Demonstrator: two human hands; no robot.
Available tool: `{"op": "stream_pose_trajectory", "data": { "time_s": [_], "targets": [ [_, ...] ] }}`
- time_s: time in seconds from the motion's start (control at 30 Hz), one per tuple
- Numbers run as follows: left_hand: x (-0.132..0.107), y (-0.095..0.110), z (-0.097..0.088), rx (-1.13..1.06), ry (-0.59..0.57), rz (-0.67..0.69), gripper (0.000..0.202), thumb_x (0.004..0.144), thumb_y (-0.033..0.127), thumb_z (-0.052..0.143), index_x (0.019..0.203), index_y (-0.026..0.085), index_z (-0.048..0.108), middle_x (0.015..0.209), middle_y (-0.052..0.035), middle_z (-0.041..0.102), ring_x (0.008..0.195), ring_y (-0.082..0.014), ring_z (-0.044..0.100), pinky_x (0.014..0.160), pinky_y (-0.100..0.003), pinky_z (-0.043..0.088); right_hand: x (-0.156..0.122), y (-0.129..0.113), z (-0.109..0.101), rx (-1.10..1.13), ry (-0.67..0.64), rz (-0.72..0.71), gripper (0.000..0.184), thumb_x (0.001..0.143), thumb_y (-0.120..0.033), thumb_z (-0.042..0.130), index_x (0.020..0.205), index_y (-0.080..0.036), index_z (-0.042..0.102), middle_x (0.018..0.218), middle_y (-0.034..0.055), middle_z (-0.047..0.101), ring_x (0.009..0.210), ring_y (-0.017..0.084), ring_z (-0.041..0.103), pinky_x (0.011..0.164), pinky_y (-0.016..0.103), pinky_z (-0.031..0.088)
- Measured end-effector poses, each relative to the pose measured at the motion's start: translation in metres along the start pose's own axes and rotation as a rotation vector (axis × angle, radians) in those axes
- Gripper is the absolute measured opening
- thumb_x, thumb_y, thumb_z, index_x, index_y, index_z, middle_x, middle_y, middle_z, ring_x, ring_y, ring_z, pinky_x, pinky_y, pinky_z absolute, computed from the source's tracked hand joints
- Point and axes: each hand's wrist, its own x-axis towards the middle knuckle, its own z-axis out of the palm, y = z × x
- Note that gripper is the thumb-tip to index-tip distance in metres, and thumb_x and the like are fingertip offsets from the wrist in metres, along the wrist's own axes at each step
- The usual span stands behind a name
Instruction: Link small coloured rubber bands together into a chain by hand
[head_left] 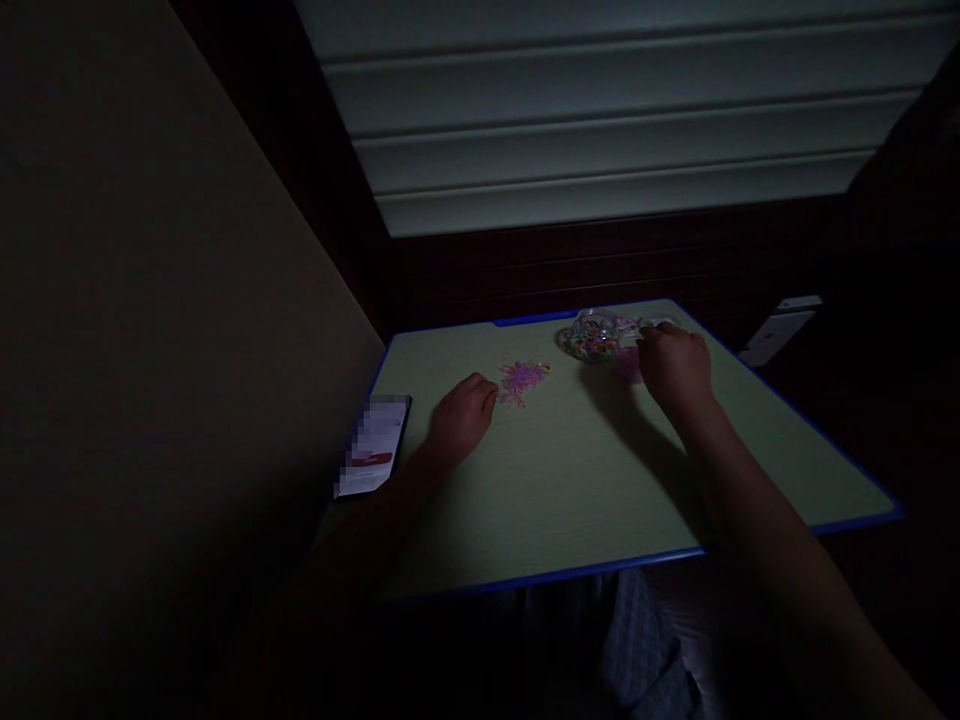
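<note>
On the pale table (540,490) lies a loose pile of small pink and purple pieces (523,378), too small to name surely, with a yellowish bit at its right edge. My left hand (463,412) rests just left of that pile, its fingers curled together; what they may pinch is too small to make out. Over the clear containers at the back right, my right hand (675,365) is raised with its fingertips pinched. Below those fingertips stands a clear container with pink contents (628,364), partly covered by the hand. Beside it is a clear round container of multicoloured small rings (592,338).
A phone (375,445) with a lit screen lies at the table's left edge. Blue edging (555,575) runs round the tabletop. A wall (187,300) stands close on the left, and a slatted panel (600,110) rises behind. Off the right side is a white device (780,330).
</note>
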Motion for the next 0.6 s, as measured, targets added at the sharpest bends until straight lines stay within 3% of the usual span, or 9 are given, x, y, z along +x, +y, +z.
{"op": "stream_pose_trajectory", "data": {
  "time_s": [0.4,0.6],
  "targets": [
    [-0.002,0.001,-0.002,0.250,-0.155,0.067,0.025,0.090,0.017,0.039,0.096,0.017,0.063,0.093,-0.0064,0.057,0.089,-0.0175,0.052,0.079,-0.029,0.042,-0.004,-0.012,-0.002,0.082,0.064,-0.124,0.032,0.086,-0.019,0.041,0.106,-0.012,0.064,0.093,0.0147,0.065,0.076,0.022,0.058,0.065,0.032,0.031],
    [-0.002,0.000,-0.002,0.285,-0.164,0.086,0.024,0.090,0.016,0.038,0.090,0.017,0.063,0.092,-0.0068,0.057,0.088,-0.0182,0.052,0.076,-0.029,0.042,-0.004,-0.016,-0.004,0.086,0.044,-0.115,0.033,0.088,-0.021,0.038,0.106,-0.014,0.065,0.096,0.0136,0.065,0.075,0.021,0.058,0.065,0.032,0.031]
  ]
}}
